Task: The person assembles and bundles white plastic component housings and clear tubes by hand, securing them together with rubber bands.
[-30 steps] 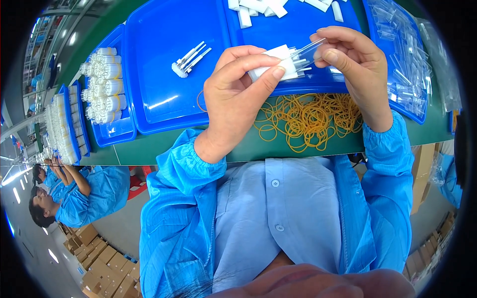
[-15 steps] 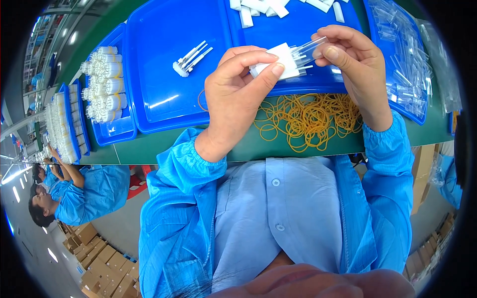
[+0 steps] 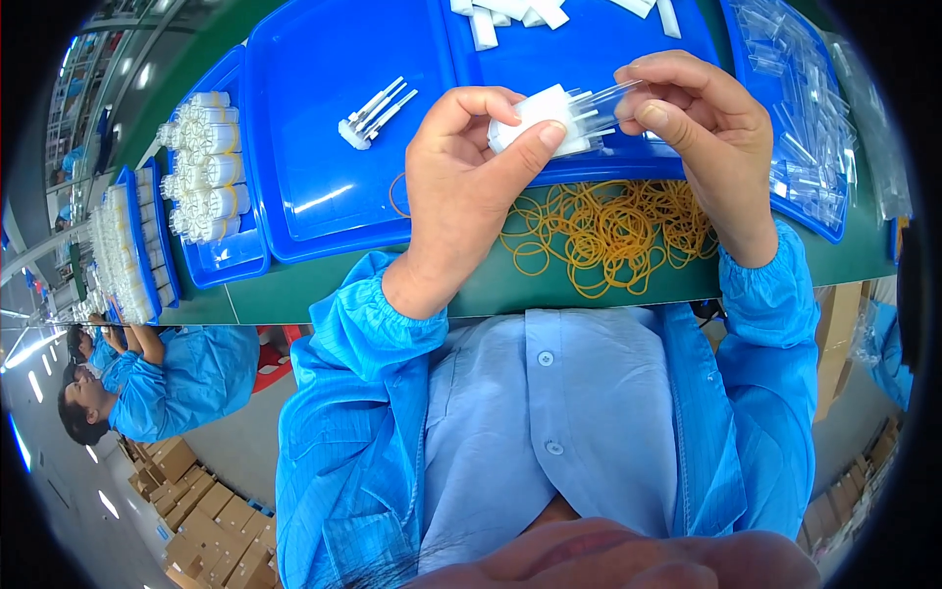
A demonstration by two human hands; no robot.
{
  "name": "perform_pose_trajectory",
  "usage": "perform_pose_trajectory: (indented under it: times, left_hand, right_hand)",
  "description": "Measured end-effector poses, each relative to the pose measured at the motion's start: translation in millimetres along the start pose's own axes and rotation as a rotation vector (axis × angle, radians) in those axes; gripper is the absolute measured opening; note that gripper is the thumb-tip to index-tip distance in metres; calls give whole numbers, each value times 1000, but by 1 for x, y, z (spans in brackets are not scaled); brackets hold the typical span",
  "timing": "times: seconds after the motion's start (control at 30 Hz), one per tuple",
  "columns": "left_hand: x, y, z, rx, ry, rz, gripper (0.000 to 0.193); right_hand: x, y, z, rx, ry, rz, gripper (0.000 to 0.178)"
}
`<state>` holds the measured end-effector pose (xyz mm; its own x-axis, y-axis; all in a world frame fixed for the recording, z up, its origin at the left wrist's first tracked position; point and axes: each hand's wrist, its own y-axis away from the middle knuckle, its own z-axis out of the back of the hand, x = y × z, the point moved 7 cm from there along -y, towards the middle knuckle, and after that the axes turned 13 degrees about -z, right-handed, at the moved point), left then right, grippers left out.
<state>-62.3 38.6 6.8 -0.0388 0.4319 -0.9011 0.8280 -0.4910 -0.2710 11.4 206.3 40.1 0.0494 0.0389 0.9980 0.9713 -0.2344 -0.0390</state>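
My left hand (image 3: 453,187) is closed around a small bundle of white pieces (image 3: 542,110), its thumb pressed on the front. Thin white-and-clear rods stick out of the bundle toward the right. My right hand (image 3: 721,133) pinches the far end of a clear plastic sleeve (image 3: 616,94) between thumb and fingers; its other end lies against the rods. Both hands are over the front edge of the blue trays. A few loose rods with a clear cap-like end (image 3: 377,113) lie in the left blue tray (image 3: 324,187).
Yellow rubber bands (image 3: 613,236) are heaped on the green table (image 3: 471,290) before me. White pieces (image 3: 510,15) lie in the middle tray, clear sleeves (image 3: 800,108) in the right one. Banded white bundles (image 3: 211,167) fill a tray at left. A co-worker (image 3: 177,378) sits further left.
The bundle has turned slightly in my left hand, whose index finger has drawn back. My right hand has shifted a little to the right, still pinching the clear sleeve.
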Motion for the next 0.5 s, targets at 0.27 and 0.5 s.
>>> perform_pose_trajectory:
  times: [0.27,0.5]
  left_hand:
    - [3,3,-1,-59,84,90,17]
    - [-5,2,-2,62,-85,-144,19]
  right_hand:
    - [0,-3,-1,68,34,73,21]
    - [-3,-2,2,-18,-7,-25,24]
